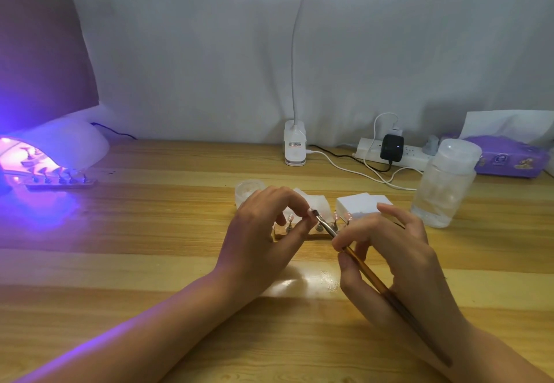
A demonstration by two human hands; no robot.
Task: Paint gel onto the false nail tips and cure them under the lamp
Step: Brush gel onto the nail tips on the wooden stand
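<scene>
Tips (290, 218) stand on little pegs in a wooden stand (280, 235) near the middle of the tabletop (150, 232), a touch toward its back edge. The left hand (263, 232) arches over the stand's left end, thumb and forefinger pinched together on what looks like one of the tips or its peg; the fingers hide which. Its other fingers curl loosely down toward the wood. The right hand (398, 250) pinches a brush (359, 265) low on its gold handle, pen-fashion, with the bristles right at the pinched spot. By the look of them these tips are feather-light, thin, stiff plastic, glossy and slippery once wet with gel, and easily flicked off a peg. I would steady one by its edges or by the peg below it, never on the painted face, and move the whole lot by the stand's wooden ends. A second stand (61, 181) sits at the mouth of the lamp (60, 148), glowing violet at the left edge. Just behind the hands are a jar (248, 190), some wipes (319, 202) and a white block (359, 202), with a bottle (443, 184) to the right.
</scene>
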